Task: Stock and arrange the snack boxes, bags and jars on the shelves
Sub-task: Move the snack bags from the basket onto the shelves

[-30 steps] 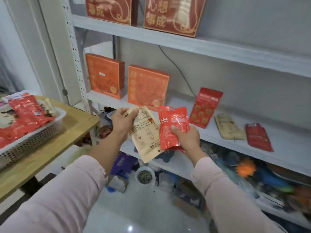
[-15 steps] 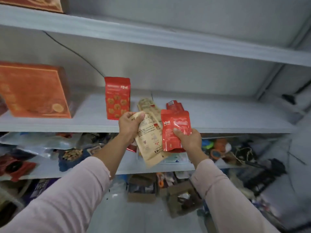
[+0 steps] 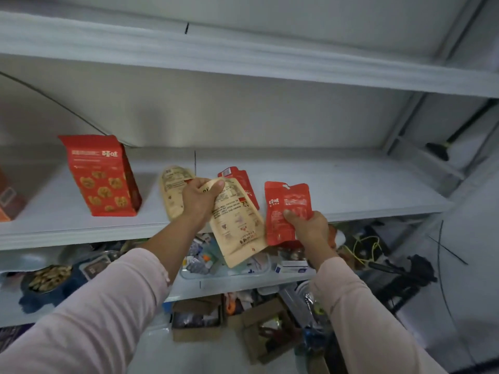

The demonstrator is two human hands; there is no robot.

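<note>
Left hand (image 3: 201, 197) is pinched on the top of a tan pouch (image 3: 237, 225), which hangs down past the shelf (image 3: 351, 190) edge. Right hand (image 3: 310, 228) is clamped on the lower part of a red pouch (image 3: 286, 209), held upright at that edge. Lying on the shelf behind them are another tan bag (image 3: 172, 193) and red bag (image 3: 243, 182), with a tall red box (image 3: 102, 176) standing off to the left. Risk imo: these floppy pouches probably won't stand up, and setting one near the edge could let it slide off into the clutter below.
</note>
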